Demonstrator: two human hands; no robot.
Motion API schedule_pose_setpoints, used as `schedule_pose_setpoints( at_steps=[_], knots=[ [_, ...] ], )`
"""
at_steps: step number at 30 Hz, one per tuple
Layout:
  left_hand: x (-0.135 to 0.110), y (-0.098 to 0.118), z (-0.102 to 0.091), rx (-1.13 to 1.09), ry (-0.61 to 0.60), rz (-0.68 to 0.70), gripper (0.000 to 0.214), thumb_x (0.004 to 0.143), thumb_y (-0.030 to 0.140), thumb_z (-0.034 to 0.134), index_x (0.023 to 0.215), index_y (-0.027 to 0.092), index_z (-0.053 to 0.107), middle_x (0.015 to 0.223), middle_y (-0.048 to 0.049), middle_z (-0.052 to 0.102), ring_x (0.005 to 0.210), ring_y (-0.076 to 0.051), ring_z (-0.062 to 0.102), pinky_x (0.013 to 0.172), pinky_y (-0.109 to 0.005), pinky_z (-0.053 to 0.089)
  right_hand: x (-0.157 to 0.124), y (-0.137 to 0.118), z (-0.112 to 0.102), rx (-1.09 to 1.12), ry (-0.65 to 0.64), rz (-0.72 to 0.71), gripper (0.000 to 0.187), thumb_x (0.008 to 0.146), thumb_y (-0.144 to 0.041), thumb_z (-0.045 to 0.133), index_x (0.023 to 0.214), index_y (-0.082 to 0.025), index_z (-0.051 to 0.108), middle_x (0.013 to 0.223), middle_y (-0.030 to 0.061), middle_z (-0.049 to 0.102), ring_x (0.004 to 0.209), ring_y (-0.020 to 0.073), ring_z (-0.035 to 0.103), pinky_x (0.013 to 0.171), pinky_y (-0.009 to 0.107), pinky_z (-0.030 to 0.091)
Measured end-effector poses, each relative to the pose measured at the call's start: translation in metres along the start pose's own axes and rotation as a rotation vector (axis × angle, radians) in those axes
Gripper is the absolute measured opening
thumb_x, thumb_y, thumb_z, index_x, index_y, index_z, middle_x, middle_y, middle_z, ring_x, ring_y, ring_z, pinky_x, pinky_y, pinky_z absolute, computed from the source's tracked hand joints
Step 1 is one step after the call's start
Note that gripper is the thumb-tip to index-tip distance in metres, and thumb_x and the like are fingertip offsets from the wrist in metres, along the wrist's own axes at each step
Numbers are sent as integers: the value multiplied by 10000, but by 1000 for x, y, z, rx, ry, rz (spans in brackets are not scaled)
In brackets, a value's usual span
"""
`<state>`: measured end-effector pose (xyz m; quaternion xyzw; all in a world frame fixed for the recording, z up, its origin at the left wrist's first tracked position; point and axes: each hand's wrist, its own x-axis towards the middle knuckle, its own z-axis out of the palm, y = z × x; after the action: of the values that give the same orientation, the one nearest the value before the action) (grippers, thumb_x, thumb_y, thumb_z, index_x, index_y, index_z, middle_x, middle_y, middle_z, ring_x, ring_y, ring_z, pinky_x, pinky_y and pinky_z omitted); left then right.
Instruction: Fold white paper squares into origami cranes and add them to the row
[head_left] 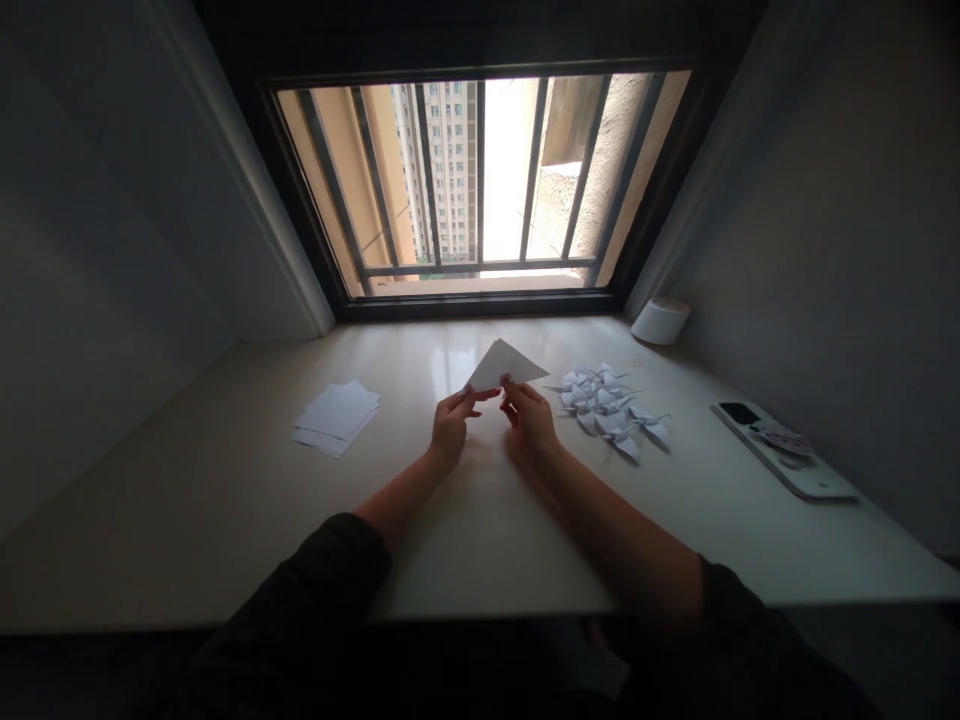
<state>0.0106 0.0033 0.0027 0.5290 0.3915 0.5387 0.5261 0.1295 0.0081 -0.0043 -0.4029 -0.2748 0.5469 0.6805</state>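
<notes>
A sheet of white paper folded into a triangle [504, 364] is held up above the pale sill, its point facing the window. My left hand [453, 422] pinches the left corner of its near edge between thumb and fingers. Near the middle of that same edge, my right hand [529, 412] grips the paper with thumb and fingertips. Just right of my right hand lies a cluster of several folded white paper cranes [606, 402]. A loose stack of white paper sheets [337, 414] rests to the left of my left hand.
The pale sill [255, 520] runs up to a barred window [480, 180]. A white cylindrical object [661, 321] stands at the back right corner. Along the right wall lies a phone [814, 478] with a round attachment on its back. Walls close in both sides.
</notes>
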Motion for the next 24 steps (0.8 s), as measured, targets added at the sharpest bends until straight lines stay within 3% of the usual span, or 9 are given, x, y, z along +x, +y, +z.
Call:
schedule_pose_setpoints(
  at_steps=[8, 13, 18, 22, 24],
  knots=[
    [2, 9, -5, -20, -132, -69, 433, 824, 480, 434, 977, 179, 706, 1095, -116, 666, 1035, -260, 574, 773, -344, 433, 5, 0, -3, -17, 18, -12, 289, 597, -423, 729, 526, -212, 545, 549, -31, 489, 527, 110, 418, 538, 276, 369],
    [0, 15, -8, -98, -275, -106, 417, 816, 441, 419, 1031, 210, 691, 1123, -107, 654, 1032, -274, 587, 826, -393, 415, 8, -2, -6, 8, 19, -33, 343, 594, -444, 731, 489, -207, 507, 507, -41, 426, 527, 107, 417, 530, 264, 374],
    [3, 14, -9, -28, -162, -69, 450, 811, 476, 402, 924, 181, 722, 1039, -112, 688, 1010, -261, 596, 835, -371, 423, 8, 0, -6, -70, 6, -118, 260, 609, -412, 739, 528, -207, 600, 510, -36, 473, 531, 104, 416, 549, 268, 372],
    [6, 6, -7, 62, -31, 8, 330, 680, 425, 671, 876, 165, 726, 877, -103, 721, 874, -244, 643, 788, -337, 446, 7, 4, -5, -117, -24, -134, 232, 577, -407, 761, 566, -202, 652, 530, -30, 536, 534, 99, 435, 558, 268, 369],
    [6, 1, -6, 79, 39, 26, 303, 648, 394, 715, 841, 161, 732, 815, -95, 724, 819, -237, 655, 758, -326, 455, 7, 6, -4, -136, -28, -109, 233, 557, -409, 770, 577, -201, 668, 545, -22, 564, 539, 103, 448, 555, 270, 370]
  ],
)
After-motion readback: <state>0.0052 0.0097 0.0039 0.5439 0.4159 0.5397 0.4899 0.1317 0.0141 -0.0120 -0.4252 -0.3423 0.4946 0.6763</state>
